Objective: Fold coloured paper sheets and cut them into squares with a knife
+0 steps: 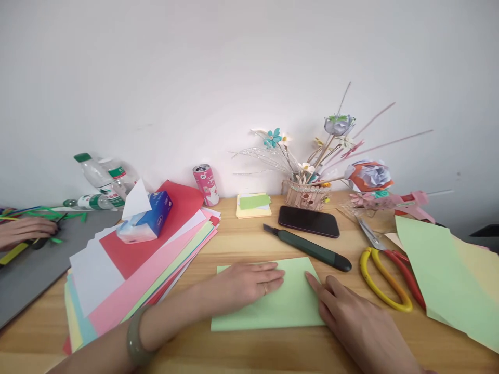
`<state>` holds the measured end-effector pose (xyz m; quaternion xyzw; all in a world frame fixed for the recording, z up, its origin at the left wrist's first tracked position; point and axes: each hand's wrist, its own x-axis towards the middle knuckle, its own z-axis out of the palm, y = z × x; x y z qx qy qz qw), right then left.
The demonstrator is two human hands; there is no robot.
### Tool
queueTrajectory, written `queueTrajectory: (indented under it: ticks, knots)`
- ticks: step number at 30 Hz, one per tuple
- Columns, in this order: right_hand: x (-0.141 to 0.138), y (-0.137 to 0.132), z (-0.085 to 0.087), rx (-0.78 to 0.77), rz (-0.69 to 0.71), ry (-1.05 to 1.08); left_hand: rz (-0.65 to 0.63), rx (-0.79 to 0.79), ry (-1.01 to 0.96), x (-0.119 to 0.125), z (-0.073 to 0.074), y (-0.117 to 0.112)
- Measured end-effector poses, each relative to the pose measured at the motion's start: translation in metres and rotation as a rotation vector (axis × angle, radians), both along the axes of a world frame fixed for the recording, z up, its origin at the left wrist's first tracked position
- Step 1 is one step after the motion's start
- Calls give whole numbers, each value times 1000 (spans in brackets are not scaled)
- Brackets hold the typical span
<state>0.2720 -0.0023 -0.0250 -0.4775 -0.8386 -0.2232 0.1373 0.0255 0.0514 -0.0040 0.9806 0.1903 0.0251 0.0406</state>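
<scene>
A light green sheet of paper (284, 306) lies flat on the wooden table (241, 244) in front of me. My left hand (244, 283) rests palm down on its upper left part, fingers stretched out together, a ring on one finger and a green bangle on the wrist. My right hand (351, 319) lies on the sheet's right edge with the index finger pressed flat along the paper. Neither hand holds anything.
A stack of coloured paper (136, 270) with a blue tissue pack (146, 221) lies left. A utility knife (307, 248), black phone (309, 221), yellow-red scissors (385, 275), pink glue gun (409, 202), craft flower holder (307, 195), pink can (206, 184), bottles (101, 182) surround it. Another person's hand (25, 231) is far left.
</scene>
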Motion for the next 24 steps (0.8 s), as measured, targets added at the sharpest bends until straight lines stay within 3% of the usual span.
queueTrajectory:
  ticks: [6,18,22,24]
  knots:
    - [1,0,0,-21,-6,15,22,-186,-29,-5,-1,-1]
    - [4,4,0,-135,-35,57,68,-157,-12,-4,-5,-6]
    - [-5,2,12,-68,-66,39,68,-164,9,-3,-3,-5]
    - [-16,-3,14,18,-7,65,63,-161,5,-3,-2,-5]
